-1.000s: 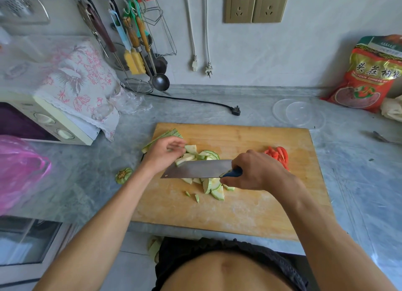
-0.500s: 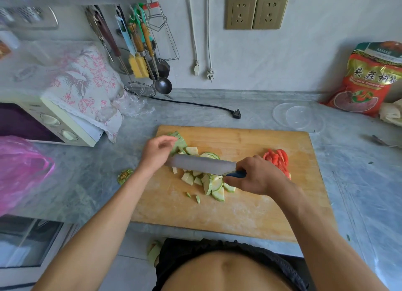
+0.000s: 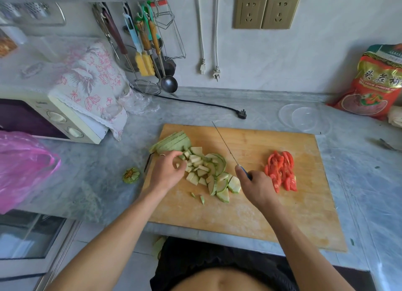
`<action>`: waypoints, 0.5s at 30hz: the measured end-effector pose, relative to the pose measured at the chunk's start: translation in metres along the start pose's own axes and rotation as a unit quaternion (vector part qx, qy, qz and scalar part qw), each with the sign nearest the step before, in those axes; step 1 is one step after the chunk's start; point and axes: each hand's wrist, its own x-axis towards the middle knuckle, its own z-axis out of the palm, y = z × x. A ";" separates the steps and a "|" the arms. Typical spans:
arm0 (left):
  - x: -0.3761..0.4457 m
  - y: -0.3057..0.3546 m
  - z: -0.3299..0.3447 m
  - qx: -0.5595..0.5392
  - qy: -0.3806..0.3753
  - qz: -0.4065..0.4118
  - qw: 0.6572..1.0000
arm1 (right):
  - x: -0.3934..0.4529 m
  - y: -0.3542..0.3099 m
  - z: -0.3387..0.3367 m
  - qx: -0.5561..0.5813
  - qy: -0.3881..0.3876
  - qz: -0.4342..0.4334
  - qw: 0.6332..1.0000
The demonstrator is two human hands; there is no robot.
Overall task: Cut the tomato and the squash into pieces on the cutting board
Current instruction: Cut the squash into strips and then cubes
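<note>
**Squash half chopped, tomato sliced on the board**

A wooden cutting board (image 3: 250, 214) lies on the grey stone counter (image 3: 91, 182), its near edge overhanging the counter's front. On the left half of the board sits the squash: a fanned stack of uncut slices (image 3: 171, 142) at the far left corner, and just right of it a loose heap of squash pieces (image 3: 208, 173), pale flesh with green rind, with a few small bits scattered nearer the person. Well right of the heap, the tomato slices (image 3: 281, 173) lie in a tight red pile on the board.

The left hand (image 3: 167, 171) rests at the left edge of the heap, fingers loosely curled with the tips among the squash pieces (whether it actually pinches one cannot be told). The right hand (image 3: 256, 186) is wrapped round the blue handle of a knife (image 3: 225, 142), whose blade is seen edge-on as a thin line pointing away towards the far side of the board, between the squash heap and the tomato.

Off the board to the left a cut squash stem end (image 3: 131, 175) lies on the counter. Farther left are a pink plastic bag (image 3: 24, 169) and a small oven (image 3: 50, 119) draped with a floral cloth (image 3: 91, 79). A clear plastic lid (image 3: 304, 119) sits beyond the board's far right corner, near a red food bag (image 3: 374, 84) against the wall.
</note>
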 end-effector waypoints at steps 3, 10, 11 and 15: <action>-0.004 -0.010 0.017 0.024 -0.020 0.015 0.999 | -0.009 0.005 0.007 -0.006 0.026 0.026 0.999; 0.004 -0.007 0.043 -0.018 -0.082 -0.027 0.996 | -0.046 0.014 0.028 -0.022 0.081 0.089 0.992; 0.007 -0.005 0.046 -0.029 -0.089 -0.017 0.995 | -0.049 0.013 0.032 -0.018 0.081 0.106 0.991; 0.005 0.001 0.050 -0.050 -0.114 0.046 0.991 | -0.059 0.002 0.051 -0.006 0.053 0.141 0.989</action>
